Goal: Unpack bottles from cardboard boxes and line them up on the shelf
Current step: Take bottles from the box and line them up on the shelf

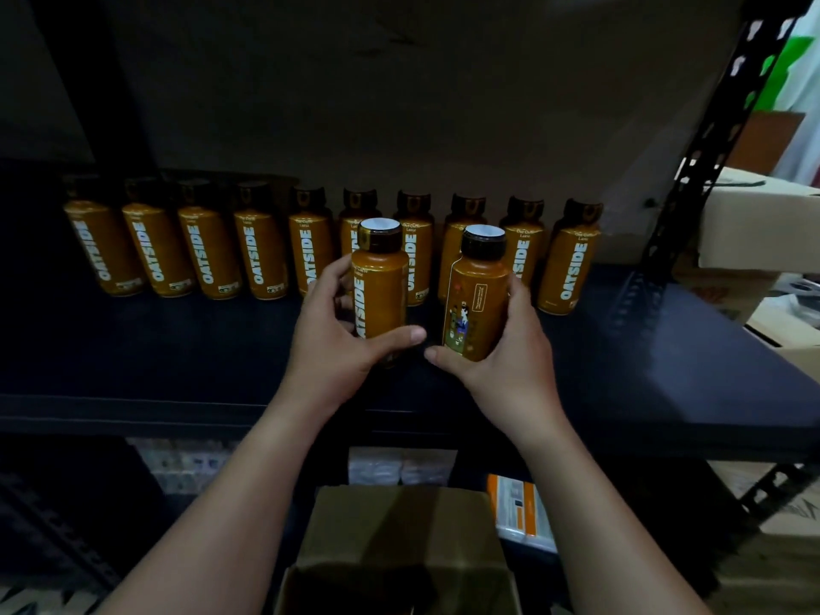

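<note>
1. Two orange bottles with dark caps held upright over the dark shelf (177,348), in front of the row at its back, one in each hand.
2. Left bottle (380,281) gripped low by the left hand (337,330): thumb curled across the front near the base, fingers wrapped round the far side; label reading "OATSIDE" facing forward.
3. Right bottle (477,299) clasped by the right hand (501,361): thumb under the lower front, fingers curled round the right side; illustrated side of the label turned to the camera.
4. The two held bottles close beside each other, a narrow dark gap between; cannot tell whether their bases touch the shelf.
5. Behind them, a row of ten matching bottles (208,250) standing upright along the back of the shelf, "OATSIDE" labels facing out, those in the middle partly hidden by the held pair.
6. Below the shelf edge, between the forearms, an open cardboard box (399,534), flaps up, inside dark.
7. Under the shelf, pale wrapped packs (399,466) and a white and orange package (521,512), blurred.
8. On the right, a black perforated shelf upright (710,139) rising at a slant, with more cardboard boxes (754,224) beyond it.
</note>
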### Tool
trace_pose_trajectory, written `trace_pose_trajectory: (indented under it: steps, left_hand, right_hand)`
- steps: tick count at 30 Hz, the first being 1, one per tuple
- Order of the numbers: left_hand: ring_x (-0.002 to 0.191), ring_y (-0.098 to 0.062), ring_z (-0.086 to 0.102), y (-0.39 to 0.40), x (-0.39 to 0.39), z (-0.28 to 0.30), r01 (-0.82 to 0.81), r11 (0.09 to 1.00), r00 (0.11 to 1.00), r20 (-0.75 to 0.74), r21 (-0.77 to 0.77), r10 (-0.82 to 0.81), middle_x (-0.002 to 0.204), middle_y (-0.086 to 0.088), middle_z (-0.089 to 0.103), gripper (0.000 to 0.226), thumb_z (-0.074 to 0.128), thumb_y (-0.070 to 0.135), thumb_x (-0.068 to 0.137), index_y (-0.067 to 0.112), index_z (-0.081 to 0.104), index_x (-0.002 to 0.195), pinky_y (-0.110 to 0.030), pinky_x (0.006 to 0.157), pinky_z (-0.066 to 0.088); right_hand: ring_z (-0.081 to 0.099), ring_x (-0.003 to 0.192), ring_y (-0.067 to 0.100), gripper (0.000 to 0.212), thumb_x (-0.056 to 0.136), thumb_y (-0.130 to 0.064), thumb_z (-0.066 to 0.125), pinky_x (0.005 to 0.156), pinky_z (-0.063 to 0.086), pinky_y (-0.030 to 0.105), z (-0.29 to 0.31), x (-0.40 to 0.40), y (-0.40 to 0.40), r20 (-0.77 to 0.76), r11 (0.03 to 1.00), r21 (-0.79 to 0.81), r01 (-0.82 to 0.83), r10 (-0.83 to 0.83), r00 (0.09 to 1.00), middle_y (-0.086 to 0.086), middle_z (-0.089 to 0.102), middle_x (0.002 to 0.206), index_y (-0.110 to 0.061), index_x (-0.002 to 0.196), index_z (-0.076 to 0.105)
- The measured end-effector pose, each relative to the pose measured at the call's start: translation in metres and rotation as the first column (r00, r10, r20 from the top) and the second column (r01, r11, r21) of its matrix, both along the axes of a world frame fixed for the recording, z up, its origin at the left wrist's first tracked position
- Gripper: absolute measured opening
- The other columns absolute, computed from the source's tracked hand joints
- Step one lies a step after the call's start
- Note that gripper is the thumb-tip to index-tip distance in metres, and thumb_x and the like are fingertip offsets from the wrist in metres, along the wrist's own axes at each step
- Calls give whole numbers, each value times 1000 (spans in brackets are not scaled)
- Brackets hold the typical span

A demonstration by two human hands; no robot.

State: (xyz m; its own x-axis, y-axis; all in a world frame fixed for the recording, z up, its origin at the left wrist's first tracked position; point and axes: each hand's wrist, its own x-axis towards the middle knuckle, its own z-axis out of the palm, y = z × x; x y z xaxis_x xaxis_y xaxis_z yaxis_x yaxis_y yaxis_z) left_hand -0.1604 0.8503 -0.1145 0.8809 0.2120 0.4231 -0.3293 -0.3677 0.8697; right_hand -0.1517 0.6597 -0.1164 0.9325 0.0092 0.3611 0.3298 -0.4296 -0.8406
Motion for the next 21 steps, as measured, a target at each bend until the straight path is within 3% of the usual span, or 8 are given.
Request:
trace_pose_trajectory:
  steps: [1, 3, 5, 8, 12, 16, 21]
  left_hand:
    - [120, 13, 48, 3, 0, 1, 60, 997, 997, -37, -47, -62, 138, 21, 50, 104, 93, 28, 64, 36, 38, 151, -14, 91, 47]
    - [127, 2, 54, 14, 0, 2, 169, 970, 977, -99, -177, -188, 140, 17, 54, 105, 89, 13, 63, 34, 38, 153, -32, 107, 49]
    - [128, -9, 59, 20, -1, 3, 204, 939, 965, -103, -278, -241, 141, 6, 60, 105, 86, 8, 58, 29, 43, 151, -46, 109, 50]
    - [122, -11, 64, 17, 0, 3, 159, 952, 977, -95, -260, -189, 136, 2, 63, 103, 90, 10, 55, 26, 48, 147, -46, 103, 55]
    - [121, -9, 63, 9, 1, 3, 89, 981, 992, -68, -172, -102, 137, 5, 61, 102, 93, 21, 52, 27, 50, 144, -43, 100, 57]
    - [123, -11, 62, 7, 1, 3, 78, 987, 994, -58, -142, -87, 139, 6, 59, 104, 92, 26, 52, 28, 46, 145, -44, 101, 56]
    - [124, -14, 62, 9, 2, 0, 79, 988, 995, -56, -135, -87, 141, 3, 59, 106, 95, 30, 52, 28, 46, 146, -48, 100, 56]
  right_hand:
    - [34, 145, 11, 117, 72, -25, 91, 116, 37, 41, 0, 1, -2, -26, 999, 9, -41, 41, 999, -12, 34, 157, -41, 157, 12]
    - [36, 144, 10, 119, 78, -12, 86, 116, 37, 39, 3, 2, -6, -94, 990, 46, -132, 136, 986, -14, 34, 157, -47, 157, 4]
    - [40, 140, 6, 116, 79, -3, 82, 115, 40, 40, 4, 3, -11, -117, 980, 100, -173, 184, 976, -19, 41, 150, -47, 156, 9]
    - [43, 132, 1, 110, 76, -3, 85, 113, 42, 36, 5, 1, -12, -113, 981, 119, -152, 166, 980, -32, 45, 129, -44, 154, 20]
    - [45, 136, 7, 106, 67, -23, 94, 112, 43, 38, 3, -2, -4, -50, 998, 53, -17, 20, 999, -18, 47, 146, -39, 151, 32]
    - [38, 140, 13, 110, 66, -37, 93, 112, 38, 38, 1, -5, 6, 26, 991, -55, 123, -122, 992, -8, 39, 151, -31, 154, 27]
    - [33, 142, 13, 113, 69, -40, 91, 112, 36, 36, 1, -5, 6, 23, 996, -49, 74, -73, 997, -7, 33, 154, -32, 156, 20]
